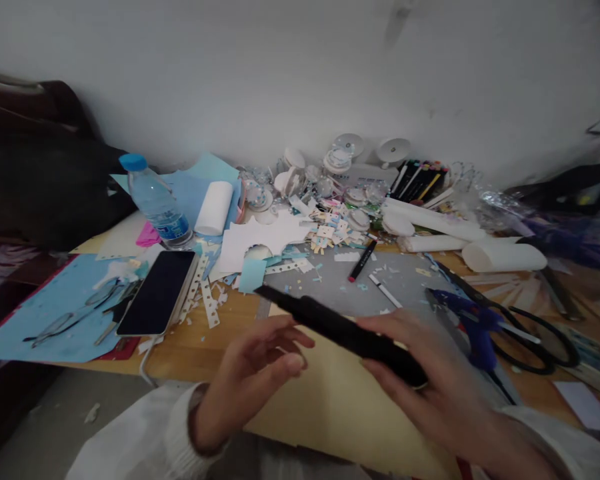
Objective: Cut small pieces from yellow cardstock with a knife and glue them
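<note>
Gripping a slim black tool [340, 333], exact type unclear: right hand [433, 380], fingers and thumb closed about its near end. Tool held tilted, far end pointing up and to the left, above a cream sheet [325, 413] at the front edge of the wooden tabletop [195, 360].

Left hand [253, 380]: partly open, fingers loosely curled, no item in its grasp; close beside the tool's far half, contact not certain.

Centre, beyond the hands: grey mat [325, 267], bearing a black marker with a red end [363, 261], lying aslant, and a thin white stick [385, 292]. Scraps of cut paper scattered about.

Right side: blue glue gun [473, 317], lying beside large black-handled scissors [573, 347]; white paper roll [505, 256] behind them.

Left side: smartphone [157, 293], face up, dark screen; eyeglasses [55, 327], resting on a light blue sheet [10, 340]; clear bottle with blue cap [160, 207], upright; white cylinder [215, 207], standing just to its right.

Rear, near the wall: white sheet with scalloped cutouts [240, 240]; heap of small printed cards [330, 230]; assorted white discs and clear pieces, details too small to tell; set of markers [420, 181], grouped together.
</note>
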Demonstrator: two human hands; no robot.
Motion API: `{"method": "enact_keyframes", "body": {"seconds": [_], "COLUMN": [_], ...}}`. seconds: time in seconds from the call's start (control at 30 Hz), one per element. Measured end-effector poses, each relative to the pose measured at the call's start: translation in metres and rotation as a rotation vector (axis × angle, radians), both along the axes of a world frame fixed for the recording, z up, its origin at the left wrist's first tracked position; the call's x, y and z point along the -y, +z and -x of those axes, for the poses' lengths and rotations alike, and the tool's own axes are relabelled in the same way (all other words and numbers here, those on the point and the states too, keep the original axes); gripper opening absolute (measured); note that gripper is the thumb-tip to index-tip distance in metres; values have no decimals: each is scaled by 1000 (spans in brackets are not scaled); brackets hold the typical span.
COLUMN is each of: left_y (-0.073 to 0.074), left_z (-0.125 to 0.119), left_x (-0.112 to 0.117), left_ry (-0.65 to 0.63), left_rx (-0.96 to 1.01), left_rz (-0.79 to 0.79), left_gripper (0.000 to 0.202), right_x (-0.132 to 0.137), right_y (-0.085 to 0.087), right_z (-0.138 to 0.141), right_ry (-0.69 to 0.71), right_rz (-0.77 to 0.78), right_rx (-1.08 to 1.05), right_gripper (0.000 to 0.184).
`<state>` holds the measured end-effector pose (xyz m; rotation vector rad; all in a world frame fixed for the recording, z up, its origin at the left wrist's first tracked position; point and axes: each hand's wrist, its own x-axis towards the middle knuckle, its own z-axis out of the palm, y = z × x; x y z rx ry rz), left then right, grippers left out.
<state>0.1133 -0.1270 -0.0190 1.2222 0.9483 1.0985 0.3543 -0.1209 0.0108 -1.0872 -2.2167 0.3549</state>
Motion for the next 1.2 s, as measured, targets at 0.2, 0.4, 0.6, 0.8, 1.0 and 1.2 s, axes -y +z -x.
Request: {"method": "enact_keyframes", "body": {"seconds": [0.2,0.4,0.6,0.8,1.0,1.2], "left_y": [-12,-13,-16,-16,-4,-5], "left_z": [-30,-28,-33,-39,-59,-65], "left_x": [-13,-7,-6,-10,-17,-10], "left_ry": [39,-3,7,-8,-17,-23], "left_rx": [123,165,190,255,430,438], "left_rz": [129,190,236,251,281,244], "left_gripper": [37,32,31,33,35,25], "right_x": [10,7,12,16,19,17], "right_y": [-26,-25,-30,-29,-26,-39], "right_z": [20,24,20,7,24,43], "right_ry": [-10,51,17,156,112,-86], "right_rz": [547,664,638,1001,832,633], "right_rx": [-209,-262,-291,-783,-1197,-1245], "right_gripper": [30,22,23,46,50,12]}}
